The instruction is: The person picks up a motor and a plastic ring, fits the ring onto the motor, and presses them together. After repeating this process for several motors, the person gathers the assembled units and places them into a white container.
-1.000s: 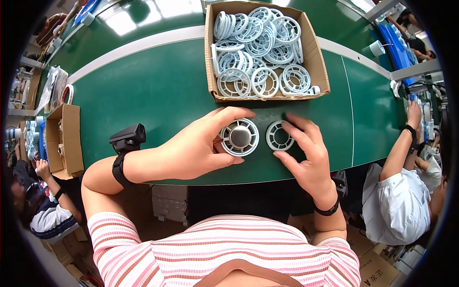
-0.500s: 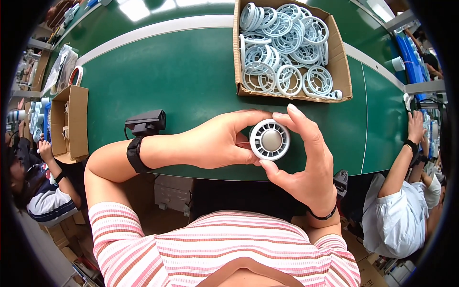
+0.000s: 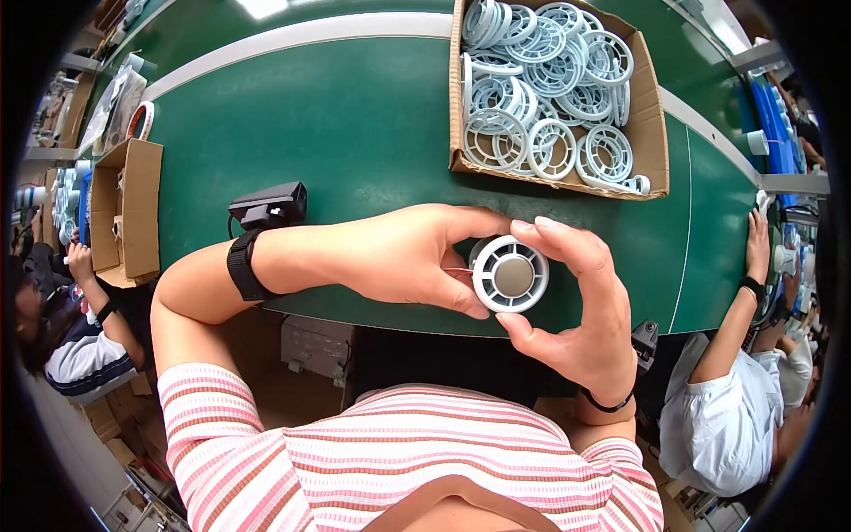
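Over the table's near edge, my left hand (image 3: pixel 421 257) grips a small round white part (image 3: pixel 511 275) from its left side. Its upward face has a spoked outer ring with wide openings around a plain grey disc. A thin wire shows at its left, by my left thumb. My right hand (image 3: pixel 581 297) curves round the right side, forefinger at the upper rim and thumb at the lower rim. The part's underside is hidden. Beyond my hands stands a cardboard box (image 3: pixel 656 164) holding many pale blue spoked rings (image 3: pixel 551 149).
A black device (image 3: pixel 269 204) is strapped at my left wrist, another (image 3: pixel 645 344) at my right. A smaller cardboard box (image 3: pixel 140 213) and a tape roll (image 3: pixel 140 120) lie at the left on the green table (image 3: pixel 310 115). Other people work at both sides.
Both hands and the round part have shifted slightly right and nearer. Its face showed many narrow slots before; now fewer, wider openings show. The whole view has also shifted a little.
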